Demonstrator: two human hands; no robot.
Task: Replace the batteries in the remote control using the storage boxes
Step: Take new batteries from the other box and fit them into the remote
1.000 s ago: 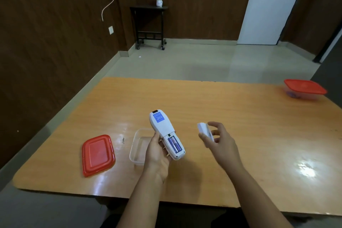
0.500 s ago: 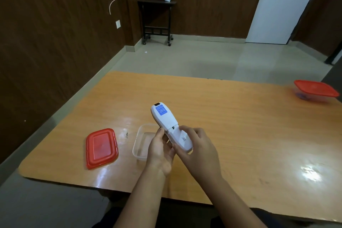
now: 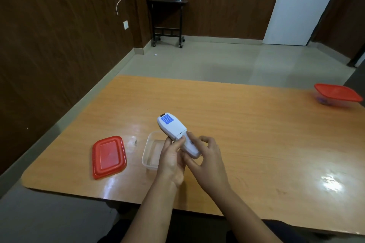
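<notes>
We hold the remote control (image 3: 177, 134) above the tabletop (image 3: 246, 124), our left hand (image 3: 171, 161) gripping its lower body while our right hand (image 3: 205, 161) presses the battery cover on. A skewed cover could jam or pop off. A second ago the cover sat apart in our right hand, the batteries exposed.

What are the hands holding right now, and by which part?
Both hold the white remote control, back side up, above the table. The left hand grips its lower left edge; the right hand supports the bottom end, its fingers pressing the battery cover.
</notes>
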